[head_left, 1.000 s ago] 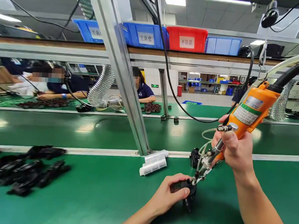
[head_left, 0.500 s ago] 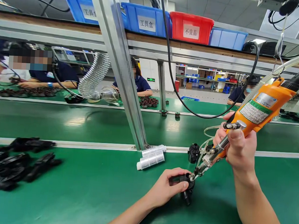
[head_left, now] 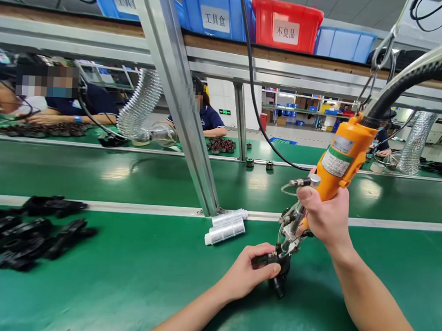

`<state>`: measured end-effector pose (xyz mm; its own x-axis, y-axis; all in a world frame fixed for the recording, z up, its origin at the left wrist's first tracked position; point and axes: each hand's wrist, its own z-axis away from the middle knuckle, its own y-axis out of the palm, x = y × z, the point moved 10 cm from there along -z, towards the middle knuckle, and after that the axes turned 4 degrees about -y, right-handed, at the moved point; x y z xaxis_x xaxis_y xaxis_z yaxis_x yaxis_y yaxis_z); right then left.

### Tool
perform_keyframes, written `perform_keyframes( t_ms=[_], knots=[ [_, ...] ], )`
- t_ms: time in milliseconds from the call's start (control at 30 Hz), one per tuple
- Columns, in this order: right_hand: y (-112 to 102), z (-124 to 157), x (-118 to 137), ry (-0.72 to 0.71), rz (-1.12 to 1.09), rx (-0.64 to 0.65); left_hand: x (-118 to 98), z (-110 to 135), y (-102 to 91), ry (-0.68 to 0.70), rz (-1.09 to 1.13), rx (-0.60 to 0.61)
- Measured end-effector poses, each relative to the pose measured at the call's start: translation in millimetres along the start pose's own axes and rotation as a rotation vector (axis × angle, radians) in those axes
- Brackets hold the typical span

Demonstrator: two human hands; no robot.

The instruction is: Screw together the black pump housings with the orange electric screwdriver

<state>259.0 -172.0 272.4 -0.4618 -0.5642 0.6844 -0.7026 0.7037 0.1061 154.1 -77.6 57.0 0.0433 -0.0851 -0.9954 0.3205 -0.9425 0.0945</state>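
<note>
My left hand (head_left: 248, 274) is closed around a small black plastic housing (head_left: 284, 267) on the green work surface, with thumb on the near side and fingers behind it. A dark tubular end of the housing points down toward me. Wrapped around an orange electric screwdriver (head_left: 340, 154) is my right hand (head_left: 328, 216), its thumb near the metal lever. The screwdriver leans down to the left, fairly steep, and its metal nose meets the top of the housing. Whether a screw sits under the tip is hidden.
Two clear plastic cylinders (head_left: 225, 231) lie by the foot of an aluminium post (head_left: 176, 94). Several black parts (head_left: 28, 237) are piled at left. A shelf above carries blue bins and a red bin (head_left: 286, 23). Co-workers sit across the bench. The screwdriver hangs from a hook (head_left: 376, 65).
The screwdriver has swung left and more upright, its nose now pressed closer over the housing. My right hand has moved left with it. My left hand keeps its hold.
</note>
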Motion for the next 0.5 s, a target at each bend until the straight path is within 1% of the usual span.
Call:
perform_keyframes(
  t_ms=[67,167,233,333,367,400,433,500],
  knots=[
    [5.5,1.5,1.9,-0.018,0.01,0.022,0.5,0.3,0.2,0.004,-0.013,0.002],
    [9.2,4.3,-1.5,-0.002,0.016,0.049,1.2,0.2,-1.2,0.014,-0.036,-0.004],
    [9.1,5.8,-6.5,0.026,0.02,0.047,1.8,0.2,-3.0,0.023,-0.031,-0.017],
    [7.1,5.8,-11.6,0.046,-0.015,0.027,5.5,2.6,-0.4,0.024,-0.048,-0.017],
    [5.5,4.9,-11.1,0.04,-0.034,0.019,6.9,4.7,-0.7,0.028,-0.076,-0.041],
    [2.3,3.5,-9.1,0.023,-0.048,0.005,7.2,7.8,-3.1,0.043,-0.127,-0.091],
    [-3.2,1.7,-5.2,-0.006,-0.055,-0.02,5.8,12.0,-6.8,0.072,-0.202,-0.161],
    [-19.9,-1.5,4.5,-0.069,-0.038,-0.087,-2.6,23.1,-14.7,0.174,-0.362,-0.314]
  ],
)
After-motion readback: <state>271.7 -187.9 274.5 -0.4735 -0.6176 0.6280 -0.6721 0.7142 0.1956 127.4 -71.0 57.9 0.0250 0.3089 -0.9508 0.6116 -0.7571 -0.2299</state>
